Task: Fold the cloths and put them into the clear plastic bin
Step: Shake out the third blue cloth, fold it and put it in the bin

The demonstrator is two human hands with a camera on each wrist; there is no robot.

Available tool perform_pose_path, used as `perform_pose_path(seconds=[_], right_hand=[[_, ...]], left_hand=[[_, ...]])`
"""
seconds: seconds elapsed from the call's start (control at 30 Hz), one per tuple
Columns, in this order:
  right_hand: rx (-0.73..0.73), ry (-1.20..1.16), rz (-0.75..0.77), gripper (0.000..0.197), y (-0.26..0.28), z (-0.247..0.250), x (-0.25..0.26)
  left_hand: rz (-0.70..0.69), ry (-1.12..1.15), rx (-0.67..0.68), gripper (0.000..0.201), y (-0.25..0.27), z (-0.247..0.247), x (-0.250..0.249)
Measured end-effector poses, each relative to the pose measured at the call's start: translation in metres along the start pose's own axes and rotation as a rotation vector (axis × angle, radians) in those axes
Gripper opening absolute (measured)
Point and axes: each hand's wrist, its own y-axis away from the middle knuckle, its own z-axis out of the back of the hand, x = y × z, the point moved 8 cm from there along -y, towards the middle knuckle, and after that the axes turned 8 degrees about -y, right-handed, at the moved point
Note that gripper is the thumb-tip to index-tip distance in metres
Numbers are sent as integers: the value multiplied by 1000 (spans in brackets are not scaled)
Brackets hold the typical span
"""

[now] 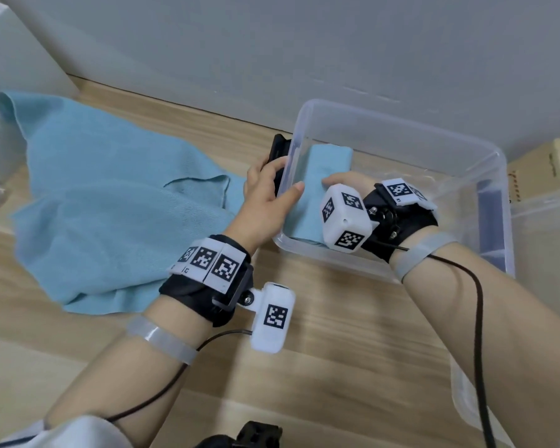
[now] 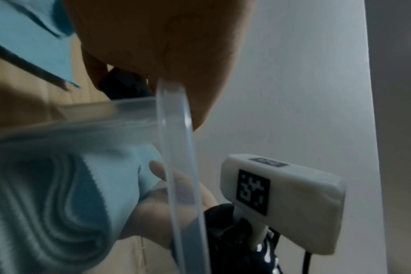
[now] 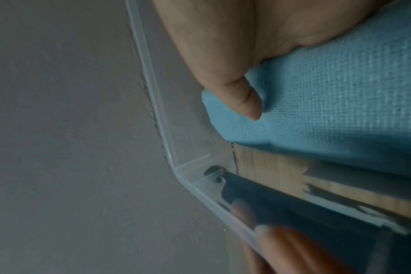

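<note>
A clear plastic bin [image 1: 401, 124] stands on the wooden table at the right. A folded light-blue cloth [image 1: 330, 160] lies inside it against the left wall. My right hand [image 1: 343, 181] is down in the bin and holds this cloth, thumb [image 3: 235, 92] pressed on its top and fingers [image 2: 167, 204] curled against its side. My left hand [image 1: 282, 181] grips the bin's left rim [image 2: 174, 148], thumb inside, fingers outside. A second light-blue cloth [image 1: 104, 195] lies unfolded and rumpled on the table to the left.
A black flat object [image 1: 277, 150] stands against the outside of the bin's left wall, under my left fingers. A cardboard box [image 1: 543, 169] and another clear plastic piece [image 1: 547, 221] sit to the right. A grey wall runs close behind the bin.
</note>
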Motion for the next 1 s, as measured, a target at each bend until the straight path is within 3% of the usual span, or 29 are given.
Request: perform_pose_path(seconds=[0.1,0.13,0.2,0.23,0.3,0.37,0.47,0.53,0.6,0.73,0.9,1.0], right_hand=[[-36,-220,-117,15,24,2,2],[-61,-288,-98,25,26,4,6],[-113,-306,93,64,36,6,26],[-124,-276,201,73,43,4,35],[-114,-225,353,70,57,-3,46],[-78,-215,440,57,74,-14,52],[-5,-143,529,41,93,-41,53],[25,-95,541,35,101,-58,49],[36,-69,544,34,106,-70,45],[22,7,585,35,115,-84,34],[55,158,708,33,135,-103,24],[146,217,821,36,158,-117,22]], left_hand=[[-57,21,-41,40,5,12,-3],[-75,24,-62,37,8,21,-1],[-109,-26,-127,34,13,50,9],[-128,-100,-183,34,16,69,16],[-145,-331,-317,39,20,114,32],[-57,-555,-389,51,22,154,55],[166,-731,-313,77,23,188,95],[295,-792,-247,79,31,197,110],[300,-865,-242,70,39,201,107],[110,-859,-277,44,52,202,75],[-292,-641,-204,24,82,178,12],[-481,-537,-138,20,109,162,-20]])
